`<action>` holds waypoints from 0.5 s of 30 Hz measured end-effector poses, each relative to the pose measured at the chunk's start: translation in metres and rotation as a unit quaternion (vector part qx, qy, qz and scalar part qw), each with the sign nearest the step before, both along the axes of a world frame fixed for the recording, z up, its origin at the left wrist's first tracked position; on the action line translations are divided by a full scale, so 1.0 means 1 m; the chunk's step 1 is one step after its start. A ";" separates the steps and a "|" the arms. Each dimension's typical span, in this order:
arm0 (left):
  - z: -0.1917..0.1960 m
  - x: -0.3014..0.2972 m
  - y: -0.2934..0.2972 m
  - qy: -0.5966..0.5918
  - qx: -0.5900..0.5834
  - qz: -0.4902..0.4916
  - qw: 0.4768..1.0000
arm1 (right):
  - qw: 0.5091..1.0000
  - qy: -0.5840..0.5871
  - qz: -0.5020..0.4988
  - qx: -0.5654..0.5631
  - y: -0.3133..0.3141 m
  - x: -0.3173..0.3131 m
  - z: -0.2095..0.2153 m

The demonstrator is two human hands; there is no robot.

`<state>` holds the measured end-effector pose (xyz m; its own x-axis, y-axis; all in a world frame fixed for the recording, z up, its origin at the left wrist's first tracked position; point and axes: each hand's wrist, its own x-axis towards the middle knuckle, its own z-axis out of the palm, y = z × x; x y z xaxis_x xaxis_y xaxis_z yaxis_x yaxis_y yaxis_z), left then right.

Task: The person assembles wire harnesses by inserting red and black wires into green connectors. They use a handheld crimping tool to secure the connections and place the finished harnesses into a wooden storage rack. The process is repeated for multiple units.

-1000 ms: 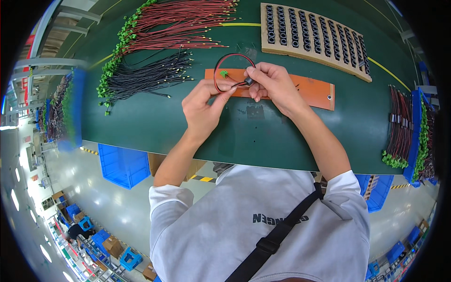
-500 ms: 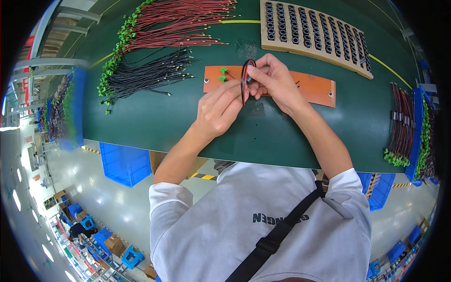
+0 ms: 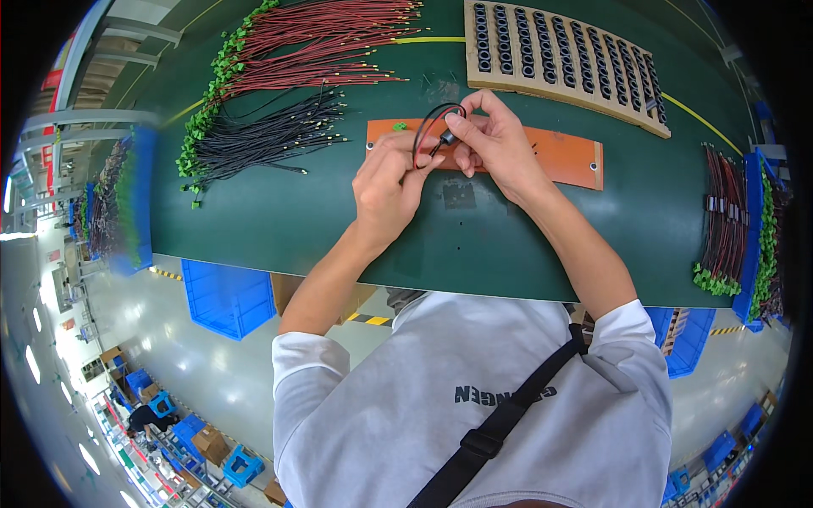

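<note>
The left hand and right hand pinch a looped black wire between fingertips — perhaps with a small dark ring on it — above the orange board on the green table.

You wear a light grey short-sleeved shirt with dark lettering, crossed by a black strap and buckle.

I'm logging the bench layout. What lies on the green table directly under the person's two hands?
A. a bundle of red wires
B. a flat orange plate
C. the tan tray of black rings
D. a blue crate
B: the left hand and right hand pinch a looped dark wire above the flat orange plate.
</note>
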<state>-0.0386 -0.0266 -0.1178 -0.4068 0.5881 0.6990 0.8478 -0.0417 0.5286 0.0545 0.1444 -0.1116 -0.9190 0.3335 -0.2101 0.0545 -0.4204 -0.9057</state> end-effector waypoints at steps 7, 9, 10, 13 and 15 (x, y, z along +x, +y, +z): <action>0.009 0.003 0.000 -0.069 0.001 0.034 0.997 | 1.000 0.003 -0.006 -0.009 -0.001 0.002 0.001; 0.007 0.004 -0.003 -0.017 0.005 0.037 0.999 | 1.000 0.003 -0.010 -0.011 -0.002 0.000 0.002; 0.006 0.006 -0.006 -0.012 -0.001 0.041 0.999 | 1.000 0.003 -0.013 -0.013 -0.002 0.000 0.002; 0.006 0.009 -0.009 0.013 -0.007 0.049 0.999 | 1.000 0.011 -0.016 -0.021 -0.001 -0.002 -0.002; 0.009 0.010 -0.005 0.043 0.002 0.047 0.998 | 1.000 0.010 -0.018 -0.019 0.000 -0.002 -0.003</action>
